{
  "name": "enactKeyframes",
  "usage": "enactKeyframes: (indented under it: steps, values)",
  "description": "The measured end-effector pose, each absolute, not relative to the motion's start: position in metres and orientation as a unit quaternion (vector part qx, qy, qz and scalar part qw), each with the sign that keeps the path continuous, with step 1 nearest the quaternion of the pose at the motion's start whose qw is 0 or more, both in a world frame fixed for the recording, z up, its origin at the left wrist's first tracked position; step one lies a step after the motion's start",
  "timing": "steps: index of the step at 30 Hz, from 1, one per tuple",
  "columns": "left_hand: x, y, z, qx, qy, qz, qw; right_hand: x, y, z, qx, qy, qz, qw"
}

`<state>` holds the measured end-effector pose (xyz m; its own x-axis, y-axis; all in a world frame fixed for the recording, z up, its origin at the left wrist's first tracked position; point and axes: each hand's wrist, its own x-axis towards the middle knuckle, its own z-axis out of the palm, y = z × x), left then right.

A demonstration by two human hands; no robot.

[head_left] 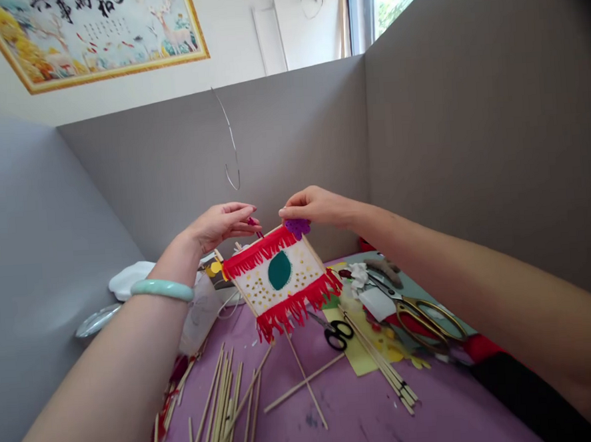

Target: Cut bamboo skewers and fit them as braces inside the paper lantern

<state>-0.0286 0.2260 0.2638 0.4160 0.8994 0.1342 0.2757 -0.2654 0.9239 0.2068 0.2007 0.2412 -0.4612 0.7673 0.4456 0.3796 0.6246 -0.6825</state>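
Note:
A small felt wall hanging point(302, 279) on a thin stick frame is held up tilted above the table. It has white cloth, red fringed strips along top and bottom, a dark green oval and gold dots. My right hand point(308, 205) pinches its upper right corner, beside a purple felt flower point(297, 227). My left hand point(223, 225) is closed at the top edge on a dark pink cord point(259, 234); its fingertips partly hide the cord. Yellow felt pieces point(215, 268) sit at the upper left corner. A pale green bangle point(161, 290) circles my left wrist.
Wooden sticks point(221, 399) lie on the purple tabletop point(357, 417). Black-handled scissors point(336, 333) rest below the hanging, with large gold-handled scissors point(426, 316) at right among felt scraps. A bent wire hook point(231, 145) hangs before the grey partition point(294, 121).

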Motion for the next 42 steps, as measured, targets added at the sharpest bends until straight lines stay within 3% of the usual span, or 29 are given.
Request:
enactKeyframes:
  steps: [13, 21, 26, 32, 42]
  values:
    - [-0.024, 0.119, 0.207, 0.739, 0.399, 0.273, 0.47, 0.215, 0.092, 0.214, -0.407, -0.8, 0.307, 0.316]
    - [-0.026, 0.068, 0.19, 0.714, 0.391, 0.378, 0.441, 0.229, 0.033, 0.197, -0.404, -0.791, 0.294, 0.352]
    - [-0.056, 0.053, 0.159, 0.647, 0.4, 0.489, 0.427, 0.232, 0.029, 0.195, -0.405, -0.802, 0.267, 0.348]
    - [-0.078, 0.026, 0.119, 0.726, 0.407, 0.38, 0.404, 0.232, 0.034, 0.192, -0.403, -0.795, 0.279, 0.358]
    - [-0.067, 0.038, 0.107, 0.691, 0.375, 0.439, 0.435, 0.22, 0.046, 0.202, -0.398, -0.778, 0.326, 0.36]
